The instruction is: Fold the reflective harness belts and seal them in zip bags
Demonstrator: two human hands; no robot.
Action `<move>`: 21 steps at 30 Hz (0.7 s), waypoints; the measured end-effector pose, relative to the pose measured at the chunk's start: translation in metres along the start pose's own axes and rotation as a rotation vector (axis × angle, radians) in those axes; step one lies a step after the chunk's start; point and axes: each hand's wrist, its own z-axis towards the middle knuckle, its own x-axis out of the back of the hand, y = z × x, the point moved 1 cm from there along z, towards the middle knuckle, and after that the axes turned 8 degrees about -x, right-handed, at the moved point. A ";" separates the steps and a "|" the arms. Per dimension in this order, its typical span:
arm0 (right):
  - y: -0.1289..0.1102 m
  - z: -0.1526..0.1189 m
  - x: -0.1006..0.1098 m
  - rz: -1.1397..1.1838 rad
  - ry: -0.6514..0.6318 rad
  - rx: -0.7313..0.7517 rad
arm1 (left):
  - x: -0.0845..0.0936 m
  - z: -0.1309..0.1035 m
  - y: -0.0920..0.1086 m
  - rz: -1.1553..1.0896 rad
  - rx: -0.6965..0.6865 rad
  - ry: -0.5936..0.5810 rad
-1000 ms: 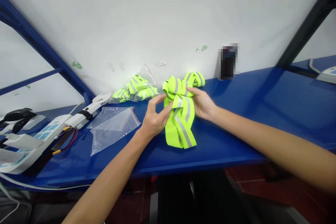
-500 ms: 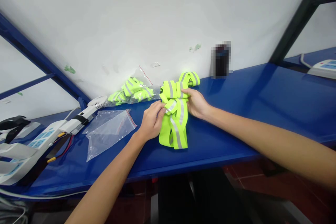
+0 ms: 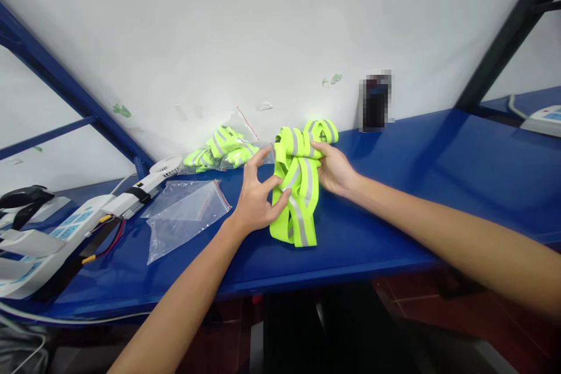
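A bundle of neon yellow straps with grey reflective stripes (image 3: pixel 302 187) lies folded in loops on the blue table (image 3: pixel 372 234). My right hand (image 3: pixel 335 169) grips the bundle's upper right part, thumb on top and the other fingers mostly hidden beneath. At the left edge of the straps is my left hand (image 3: pixel 258 196), its fingers spread apart and the fingertips touching or just over the strap. Loops of the same strap (image 3: pixel 326 130) stick out at the back, near the wall.
Clear bags holding yellow straps (image 3: pixel 223 146) rest against the wall. Flat clear bags (image 3: pixel 188 216) lie left of my left hand. Further left are a white handheld fan (image 3: pixel 166 166), a power strip (image 3: pixel 65 234) and cables. A pixelated dark object (image 3: pixel 376 102) stands at the back.
My left hand has let go of its pinch on the strap and spread its fingers. My right hand keeps its hold. The upper strap loops have shifted slightly, and the view has moved a little.
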 end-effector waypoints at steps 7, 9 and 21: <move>0.006 0.001 0.002 -0.007 -0.011 -0.023 | 0.000 0.001 -0.007 -0.026 -0.046 -0.090; 0.006 0.001 0.002 -0.014 -0.010 -0.019 | -0.002 0.000 -0.009 -0.018 -0.041 -0.070; 0.012 0.003 0.006 -0.089 -0.038 0.005 | 0.001 -0.002 -0.015 0.005 -0.029 -0.077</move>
